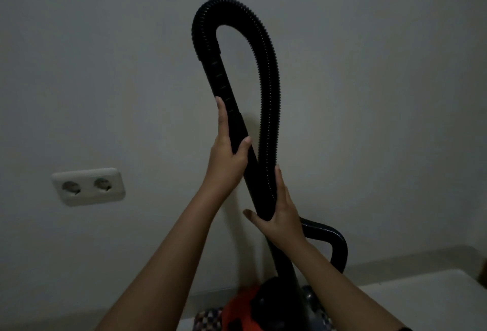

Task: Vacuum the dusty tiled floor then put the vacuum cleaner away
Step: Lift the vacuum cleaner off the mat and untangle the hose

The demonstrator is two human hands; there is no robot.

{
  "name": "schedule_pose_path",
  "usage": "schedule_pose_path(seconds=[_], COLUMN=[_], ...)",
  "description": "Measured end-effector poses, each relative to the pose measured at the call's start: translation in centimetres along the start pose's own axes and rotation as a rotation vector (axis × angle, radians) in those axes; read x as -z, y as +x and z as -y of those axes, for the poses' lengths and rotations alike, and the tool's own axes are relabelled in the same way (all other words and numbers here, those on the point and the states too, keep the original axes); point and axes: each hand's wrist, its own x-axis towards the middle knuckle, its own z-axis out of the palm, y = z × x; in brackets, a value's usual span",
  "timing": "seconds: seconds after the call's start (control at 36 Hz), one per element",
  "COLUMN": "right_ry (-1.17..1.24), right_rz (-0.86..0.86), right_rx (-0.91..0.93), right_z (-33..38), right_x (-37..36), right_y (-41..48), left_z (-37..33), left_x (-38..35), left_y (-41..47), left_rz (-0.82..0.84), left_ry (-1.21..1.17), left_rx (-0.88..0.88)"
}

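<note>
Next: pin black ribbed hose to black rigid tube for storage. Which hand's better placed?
Likely right hand: it grips low, where black ribbed hose lies against black rigid tube. Left hand holds only the tube, higher up.

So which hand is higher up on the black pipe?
The left hand. It holds the pipe higher up, while the right hand holds it lower down, nearer the orange vacuum.
</note>
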Motion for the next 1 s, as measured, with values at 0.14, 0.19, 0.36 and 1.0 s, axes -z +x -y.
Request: schedule_pose_path(seconds=[0.14, 0.19, 0.36, 1.0], right_ry=[-0.005, -0.011, -0.049, -0.194], right_rz=[0.076, 0.104, 0.190, 0.271], right_rx=[0.011, 0.031, 0.025, -0.022], right_z=[0.5, 0.3, -2.5, -9.3], right_x=[-0.3, -0.1, 1.1, 3.7], right_y=[0.2, 0.3, 0.3, -0.6], left_z=[1.5, 2.2, 5.0, 24.3], left_x=[1.3, 1.5, 0.2, -12.2], left_y=[-0.7, -1.1, -2.8, -21.0], left_rz=[-0.076, -0.124, -0.207, 0.763], left_ry=[-0.040, -0.065, -0.149, 0.307], left_rx=[0.025, 0.029, 0.056, 0.494])
